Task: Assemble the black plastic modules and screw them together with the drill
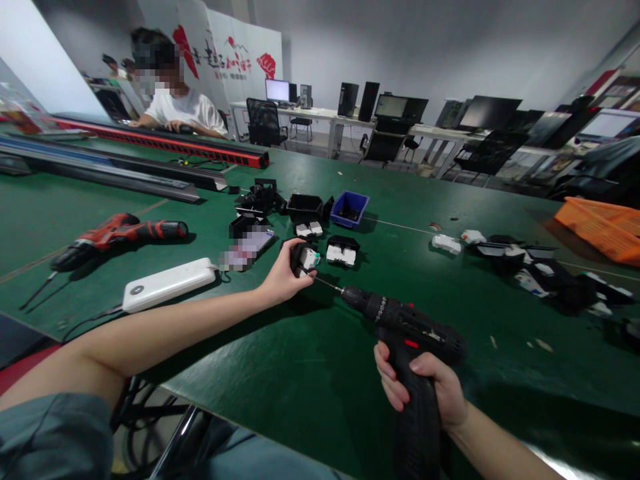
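Observation:
My left hand (284, 277) is closed around a small black and white socket module (305, 259), holding it on the green table (310, 373). My right hand (425, 390) grips the handle of a black cordless screwdriver (407, 327). Its thin bit (327, 285) points left and meets the module at my left fingertips. Two more black and white modules (341, 251) (309, 229) lie just beyond. A blue bin (349, 209) sits behind them.
A red cordless drill (117, 235) and a white power bank (167, 285) lie at left. Long red and black power strips (165, 143) run along the back left, where another person sits. Loose black and white parts (530, 263) and an orange crate (603, 227) are at right.

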A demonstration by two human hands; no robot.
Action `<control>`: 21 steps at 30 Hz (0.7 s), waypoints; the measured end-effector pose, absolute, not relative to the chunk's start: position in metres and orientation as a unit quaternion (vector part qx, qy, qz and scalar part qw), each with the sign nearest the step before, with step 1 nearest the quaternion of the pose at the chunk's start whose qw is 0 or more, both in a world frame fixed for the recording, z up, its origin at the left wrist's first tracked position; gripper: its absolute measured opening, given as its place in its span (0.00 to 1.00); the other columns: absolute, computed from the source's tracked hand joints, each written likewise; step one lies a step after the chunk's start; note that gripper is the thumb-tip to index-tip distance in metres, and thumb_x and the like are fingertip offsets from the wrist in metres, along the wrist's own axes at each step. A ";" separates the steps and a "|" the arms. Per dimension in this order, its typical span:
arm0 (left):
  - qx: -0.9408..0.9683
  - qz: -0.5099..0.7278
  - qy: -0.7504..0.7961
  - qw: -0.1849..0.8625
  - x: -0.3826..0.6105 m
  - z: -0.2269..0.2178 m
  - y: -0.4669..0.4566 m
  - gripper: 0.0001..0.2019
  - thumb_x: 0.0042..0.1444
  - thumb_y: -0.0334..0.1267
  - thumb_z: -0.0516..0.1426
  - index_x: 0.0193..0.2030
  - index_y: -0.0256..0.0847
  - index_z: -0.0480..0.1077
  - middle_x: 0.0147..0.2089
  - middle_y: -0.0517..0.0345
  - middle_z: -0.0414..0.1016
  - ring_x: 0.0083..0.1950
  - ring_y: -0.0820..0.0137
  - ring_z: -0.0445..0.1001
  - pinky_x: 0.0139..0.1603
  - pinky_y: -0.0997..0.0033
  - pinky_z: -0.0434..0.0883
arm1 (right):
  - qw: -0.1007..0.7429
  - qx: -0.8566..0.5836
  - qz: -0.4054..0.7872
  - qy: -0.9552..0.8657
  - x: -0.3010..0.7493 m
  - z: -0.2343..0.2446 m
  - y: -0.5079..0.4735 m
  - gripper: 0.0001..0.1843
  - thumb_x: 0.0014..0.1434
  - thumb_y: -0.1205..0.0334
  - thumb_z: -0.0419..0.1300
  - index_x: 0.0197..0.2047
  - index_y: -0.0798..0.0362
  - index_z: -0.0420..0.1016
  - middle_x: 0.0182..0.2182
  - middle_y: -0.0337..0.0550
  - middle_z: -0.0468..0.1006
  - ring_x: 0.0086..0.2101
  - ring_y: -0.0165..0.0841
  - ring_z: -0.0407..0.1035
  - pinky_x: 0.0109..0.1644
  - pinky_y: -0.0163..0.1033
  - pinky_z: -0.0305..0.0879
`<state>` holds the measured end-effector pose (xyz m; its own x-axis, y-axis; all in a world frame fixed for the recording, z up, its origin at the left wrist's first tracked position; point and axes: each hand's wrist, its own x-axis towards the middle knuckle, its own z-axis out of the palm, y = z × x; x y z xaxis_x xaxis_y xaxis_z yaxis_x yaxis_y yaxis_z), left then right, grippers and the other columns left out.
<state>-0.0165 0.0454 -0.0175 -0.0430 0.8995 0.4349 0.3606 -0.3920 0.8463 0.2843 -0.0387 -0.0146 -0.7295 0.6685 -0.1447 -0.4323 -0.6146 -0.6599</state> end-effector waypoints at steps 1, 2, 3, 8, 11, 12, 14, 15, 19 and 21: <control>0.645 0.529 0.491 0.252 -0.016 -0.017 0.045 0.31 0.48 0.34 0.62 0.58 0.42 0.54 0.50 0.53 0.65 0.48 0.66 0.69 0.49 0.66 0.70 | 0.314 -0.192 0.877 -0.307 0.284 -0.014 -0.039 0.17 0.51 0.59 0.54 0.41 0.60 0.72 0.29 0.42 0.67 0.20 0.25 0.59 0.25 0.33 0.60; 0.645 0.528 0.493 0.250 -0.017 -0.017 0.045 0.31 0.48 0.34 0.62 0.58 0.42 0.54 0.50 0.53 0.65 0.47 0.66 0.69 0.49 0.67 0.70 | 0.314 -0.192 0.877 -0.307 0.284 -0.014 -0.038 0.17 0.51 0.59 0.54 0.41 0.60 0.72 0.29 0.42 0.67 0.20 0.25 0.59 0.25 0.33 0.60; 0.645 0.527 0.494 0.247 -0.017 -0.017 0.045 0.31 0.48 0.34 0.62 0.58 0.42 0.54 0.50 0.52 0.65 0.47 0.66 0.69 0.48 0.67 0.70 | 0.314 -0.192 0.878 -0.306 0.284 -0.013 -0.038 0.17 0.52 0.59 0.54 0.41 0.60 0.73 0.29 0.42 0.67 0.20 0.25 0.59 0.25 0.33 0.60; 0.651 0.530 0.490 0.235 -0.018 -0.019 0.046 0.31 0.48 0.34 0.62 0.58 0.41 0.54 0.50 0.52 0.65 0.47 0.66 0.69 0.49 0.67 0.70 | 0.314 -0.181 0.883 -0.299 0.284 -0.014 -0.038 0.17 0.52 0.60 0.54 0.42 0.61 0.74 0.29 0.43 0.68 0.20 0.25 0.61 0.25 0.33 0.61; 0.655 0.531 0.491 0.219 -0.018 -0.020 0.046 0.32 0.48 0.33 0.62 0.58 0.42 0.54 0.51 0.52 0.66 0.48 0.66 0.70 0.50 0.66 0.70 | 0.316 -0.175 0.885 -0.295 0.285 -0.016 -0.037 0.18 0.52 0.60 0.53 0.42 0.62 0.74 0.29 0.44 0.68 0.21 0.25 0.62 0.25 0.33 0.62; 0.658 0.530 0.491 0.212 -0.018 -0.020 0.046 0.32 0.48 0.33 0.62 0.58 0.42 0.54 0.51 0.52 0.66 0.49 0.66 0.70 0.50 0.65 0.71 | 0.316 -0.174 0.885 -0.295 0.285 -0.016 -0.037 0.18 0.52 0.60 0.53 0.42 0.62 0.74 0.29 0.44 0.69 0.21 0.25 0.63 0.25 0.32 0.62; 0.663 0.528 0.491 0.202 -0.018 -0.020 0.046 0.32 0.48 0.33 0.62 0.58 0.42 0.54 0.51 0.52 0.66 0.49 0.66 0.71 0.51 0.65 0.71 | 0.317 -0.173 0.885 -0.293 0.285 -0.016 -0.037 0.18 0.52 0.60 0.54 0.42 0.62 0.74 0.29 0.44 0.69 0.20 0.25 0.63 0.25 0.33 0.63; 0.665 0.528 0.490 0.199 -0.017 -0.020 0.046 0.32 0.48 0.32 0.62 0.59 0.42 0.54 0.52 0.52 0.66 0.50 0.66 0.71 0.52 0.65 0.71 | 0.318 -0.174 0.885 -0.292 0.285 -0.016 -0.037 0.18 0.52 0.60 0.54 0.42 0.62 0.75 0.29 0.43 0.69 0.20 0.25 0.63 0.25 0.32 0.63; 0.666 0.527 0.490 0.193 -0.018 -0.019 0.045 0.32 0.48 0.33 0.61 0.59 0.42 0.53 0.53 0.51 0.66 0.52 0.65 0.70 0.55 0.63 0.69 | 0.318 -0.176 0.886 -0.288 0.284 -0.014 -0.036 0.17 0.52 0.61 0.54 0.41 0.62 0.75 0.29 0.43 0.69 0.20 0.25 0.62 0.25 0.32 0.62; 0.665 0.525 0.496 0.191 -0.018 -0.020 0.045 0.32 0.48 0.33 0.62 0.59 0.42 0.53 0.53 0.51 0.65 0.52 0.65 0.70 0.55 0.63 0.69 | 0.319 -0.176 0.886 -0.287 0.284 -0.014 -0.036 0.18 0.52 0.61 0.54 0.41 0.62 0.75 0.29 0.43 0.69 0.20 0.25 0.62 0.25 0.32 0.62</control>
<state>-0.0185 0.0454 -0.0199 -0.0422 0.8602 0.5083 0.4589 -0.4352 0.7746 0.2837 -0.0356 -0.0142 -0.7349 0.6657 -0.1293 -0.4635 -0.6323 -0.6208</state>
